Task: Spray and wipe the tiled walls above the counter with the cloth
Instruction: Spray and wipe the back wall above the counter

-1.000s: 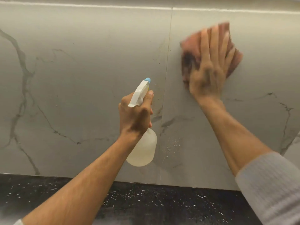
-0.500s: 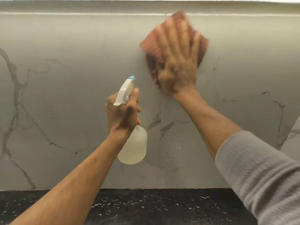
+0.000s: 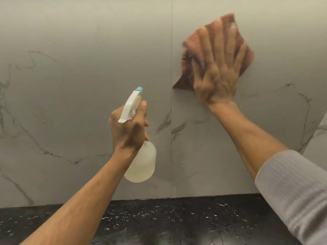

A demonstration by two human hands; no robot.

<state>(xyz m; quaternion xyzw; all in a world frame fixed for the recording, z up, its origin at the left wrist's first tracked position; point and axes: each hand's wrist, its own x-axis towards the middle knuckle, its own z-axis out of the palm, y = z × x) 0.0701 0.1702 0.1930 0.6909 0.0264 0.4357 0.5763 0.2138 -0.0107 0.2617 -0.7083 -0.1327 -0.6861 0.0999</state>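
Note:
My right hand [image 3: 217,75] lies flat with spread fingers on a pinkish-brown cloth [image 3: 187,68], pressing it against the grey marble-veined tiled wall [image 3: 88,68] just right of the vertical tile joint [image 3: 171,50]. The hand and cloth are motion-blurred. My left hand [image 3: 128,128] grips the neck of a translucent spray bottle [image 3: 143,165] with a white trigger head and blue nozzle [image 3: 139,89], held upright in front of the wall, left of the joint and lower than the cloth.
A black speckled counter [image 3: 177,220] runs along the foot of the wall. At the far right a second tiled wall [image 3: 318,138] meets this one in a corner. My grey ribbed sleeve [image 3: 297,191] covers the lower right.
My right hand and the cloth swept left to the tile joint, then back right and slightly down. The spray bottle stays in my left hand, roughly in place.

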